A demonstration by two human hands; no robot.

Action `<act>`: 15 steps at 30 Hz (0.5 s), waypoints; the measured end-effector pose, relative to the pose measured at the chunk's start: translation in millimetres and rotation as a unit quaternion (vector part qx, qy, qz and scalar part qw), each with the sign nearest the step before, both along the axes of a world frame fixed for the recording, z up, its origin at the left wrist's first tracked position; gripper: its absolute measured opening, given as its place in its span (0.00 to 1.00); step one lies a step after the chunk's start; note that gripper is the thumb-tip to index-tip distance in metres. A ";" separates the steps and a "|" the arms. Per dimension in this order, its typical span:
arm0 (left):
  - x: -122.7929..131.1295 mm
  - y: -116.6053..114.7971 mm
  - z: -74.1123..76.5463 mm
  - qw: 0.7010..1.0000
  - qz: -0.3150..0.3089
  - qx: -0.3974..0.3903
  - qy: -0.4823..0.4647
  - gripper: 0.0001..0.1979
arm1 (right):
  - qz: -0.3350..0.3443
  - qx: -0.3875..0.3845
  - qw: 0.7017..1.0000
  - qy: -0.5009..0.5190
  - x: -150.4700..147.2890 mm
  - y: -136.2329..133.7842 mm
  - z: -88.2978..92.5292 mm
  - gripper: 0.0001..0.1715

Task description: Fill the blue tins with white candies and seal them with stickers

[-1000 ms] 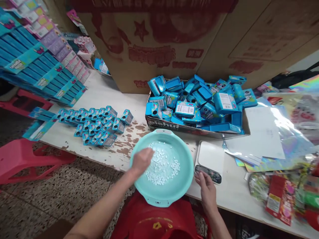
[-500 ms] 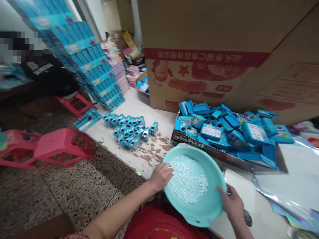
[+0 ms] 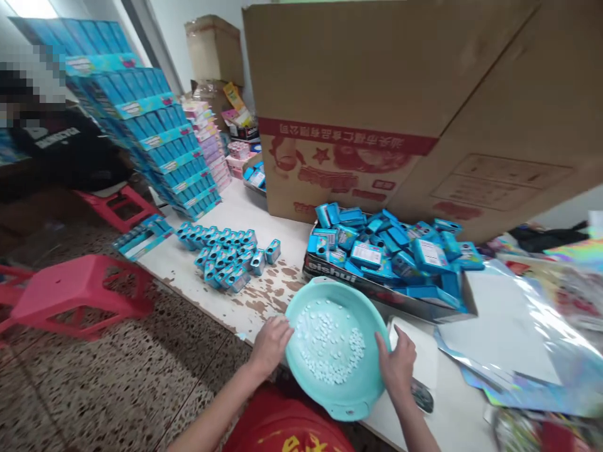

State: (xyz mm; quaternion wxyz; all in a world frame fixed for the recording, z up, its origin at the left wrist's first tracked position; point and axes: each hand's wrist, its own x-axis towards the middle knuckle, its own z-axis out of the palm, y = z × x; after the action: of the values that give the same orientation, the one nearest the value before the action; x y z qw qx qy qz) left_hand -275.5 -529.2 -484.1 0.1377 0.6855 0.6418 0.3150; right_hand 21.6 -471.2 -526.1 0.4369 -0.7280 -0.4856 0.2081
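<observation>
Fingers [image 3: 281,325] of left hand [image 3: 269,345] and right hand [image 3: 398,363] are closed on one turquoise basin [image 3: 371,375]; dozens of white tablets [image 3: 325,329] are held inside.

Bright glare on glossy sheets [image 3: 504,326], dim floor [image 3: 127,351], soft blur, stretched edges

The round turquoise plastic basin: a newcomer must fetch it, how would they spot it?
Find the big brown cardboard box, then the open carton of small blue boxes before it. Nearer, between left hand and right hand, the turquoise basin alone is round, holding loose white pellets.
</observation>
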 end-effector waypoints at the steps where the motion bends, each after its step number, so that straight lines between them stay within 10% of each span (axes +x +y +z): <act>1: 2.2 7.6 14.4 0.999 0.009 0.009 -0.032 0.13 | -0.001 0.023 1.000 0.020 -5.8 -2.4 9.6 0.49; 5: 43.5 40.4 58.1 0.987 0.016 0.075 -0.142 0.20 | 0.039 -0.028 0.954 0.296 -50.5 -11.2 36.0 0.41; 10: 117.6 56.0 18.4 0.960 -0.231 -0.126 -0.100 0.28 | 0.156 -0.126 0.802 0.563 -77.5 -14.0 52.8 0.40; 13: 122.9 52.2 -12.4 0.939 -0.228 -0.251 -0.052 0.32 | 0.148 -0.108 0.796 0.577 -26.7 -11.6 67.3 0.38; 15: 119.7 48.5 -16.7 0.943 -0.118 -0.286 -0.122 0.35 | 0.085 0.019 0.866 0.493 13.7 -3.1 72.7 0.37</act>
State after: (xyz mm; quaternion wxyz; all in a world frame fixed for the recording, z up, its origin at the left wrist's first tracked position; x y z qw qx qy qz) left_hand -155.8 -480.7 -500.9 0.4412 0.6441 0.5980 0.1812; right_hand 35.3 -474.3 -453.3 0.6139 -0.4782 -0.2709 0.5666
